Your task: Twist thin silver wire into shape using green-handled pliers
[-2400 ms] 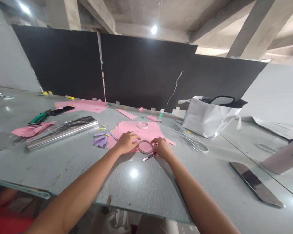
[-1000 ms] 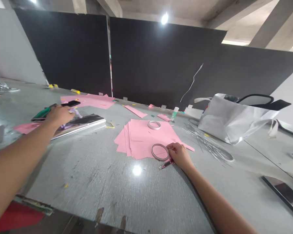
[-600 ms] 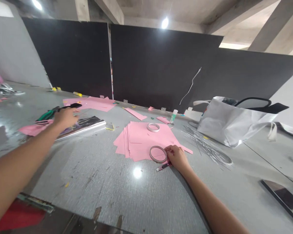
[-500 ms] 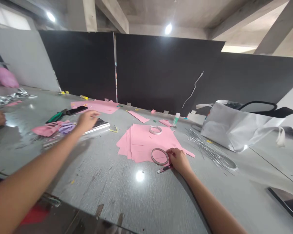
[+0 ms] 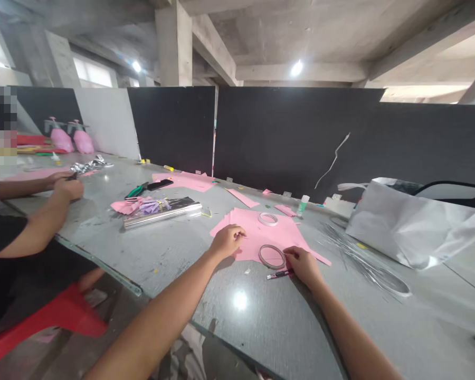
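Observation:
My left hand (image 5: 226, 243) is over the left part of a stack of pink paper sheets (image 5: 257, 229). Its fingertips are pinched together; what they hold, if anything, is too small to make out. At the stack's front right, my right hand (image 5: 304, 266) has its thumb and fingers closed on the right edge of a narrow roll of tape (image 5: 272, 266). A pink and black utility knife (image 5: 279, 274) lies just below that roll, beside the right fingers. Farther back on the sheets rests a second, white tape roll (image 5: 268, 222).
Behind the stack stands a glue stick (image 5: 302, 205). Thin wires (image 5: 356, 258) and a white bag (image 5: 407, 227) are on the right. To the left lie a silver foil roll (image 5: 162, 215), purple and pink pieces, and green-handled pliers (image 5: 136, 190). A co-worker's hands (image 5: 68, 184) work at far left.
My left hand has come from beside the foil roll rightward to the pink sheets. My right hand stays at the tape roll. The view has swung left, showing more of the co-worker.

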Motion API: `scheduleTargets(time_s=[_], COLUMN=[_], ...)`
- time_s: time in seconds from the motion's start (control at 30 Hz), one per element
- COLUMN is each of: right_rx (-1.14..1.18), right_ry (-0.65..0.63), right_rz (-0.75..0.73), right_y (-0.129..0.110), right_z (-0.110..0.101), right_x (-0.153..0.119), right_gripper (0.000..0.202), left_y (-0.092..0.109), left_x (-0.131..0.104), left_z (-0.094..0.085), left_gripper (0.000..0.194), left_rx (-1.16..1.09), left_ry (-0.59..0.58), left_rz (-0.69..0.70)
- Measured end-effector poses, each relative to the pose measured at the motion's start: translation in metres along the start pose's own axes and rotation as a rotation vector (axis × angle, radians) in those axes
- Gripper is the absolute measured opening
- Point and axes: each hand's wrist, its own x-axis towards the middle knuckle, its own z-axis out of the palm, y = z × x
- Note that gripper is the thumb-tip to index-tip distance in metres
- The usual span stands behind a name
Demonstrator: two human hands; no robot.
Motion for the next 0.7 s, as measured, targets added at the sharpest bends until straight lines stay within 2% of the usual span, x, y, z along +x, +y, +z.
scheduleTargets(time_s=[0.17, 0.5, 0.7], right_rx=[-0.007, -0.003, 0.021], right_ry=[-0.004, 0.002, -0.018], right_rz=[0.025, 0.015, 0.03], right_y=[-0.003, 0.004, 0.01], right_z=[0.001, 0.005, 0.007], right_x=[0.0, 0.001, 0.002], right_gripper=[0.03, 0.032, 0.034], left_y=[-0.014, -0.021, -0.018], left_x=[-0.002, 0.0, 0.002], left_z=[-0.006, 0.0, 0.0], left_gripper=[0.026, 0.031, 0.027], left_rx=[-0.07, -0.143, -0.152], left_ry=[0.088, 0.094, 0.109], left_rz=[-0.04, -0.028, -0.016])
